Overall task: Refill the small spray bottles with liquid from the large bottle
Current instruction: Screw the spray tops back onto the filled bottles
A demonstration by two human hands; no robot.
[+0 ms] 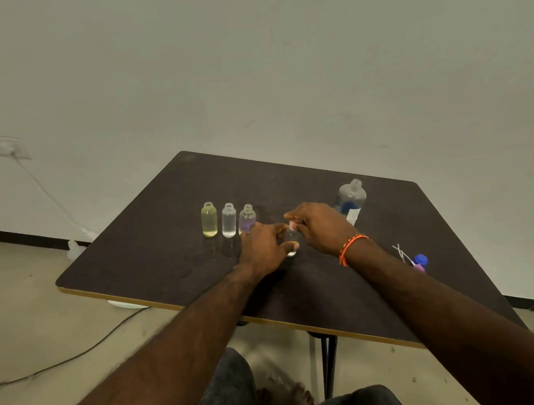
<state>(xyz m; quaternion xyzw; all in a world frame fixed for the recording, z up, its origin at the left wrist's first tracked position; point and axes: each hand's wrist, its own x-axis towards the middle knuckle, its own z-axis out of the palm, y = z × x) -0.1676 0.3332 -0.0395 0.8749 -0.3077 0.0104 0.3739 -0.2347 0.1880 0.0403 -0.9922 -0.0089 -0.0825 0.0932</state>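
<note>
A dark desk [156, 239] stands against a pale wall, seen from above by the person working at it. Three small open bottles stand upright in a row near the middle of the desk: a yellow-tinted bottle [209, 219] on the left, a clear bottle [229, 220] beside it, and a purple-tinted bottle [247, 218] on the right, partly hidden behind the left hand [263, 249]. A fourth small bottle [291, 239] stands between the two hands, mostly covered; only slivers of clear plastic show. The left hand's fingers curl round its body. The right hand [318, 227], with an orange thread bracelet [350, 248] at the wrist, pinches a small pinkish spray top [292, 225] at the bottle's neck; its shape is hard to make out. One large bottle [350, 201], uncapped, stands near the desk's far right edge, its lower part hidden by the right hand. Near the right edge lie loose spray tops [415, 260], blue and pink with thin white tubes; their number is unclear.
</note>
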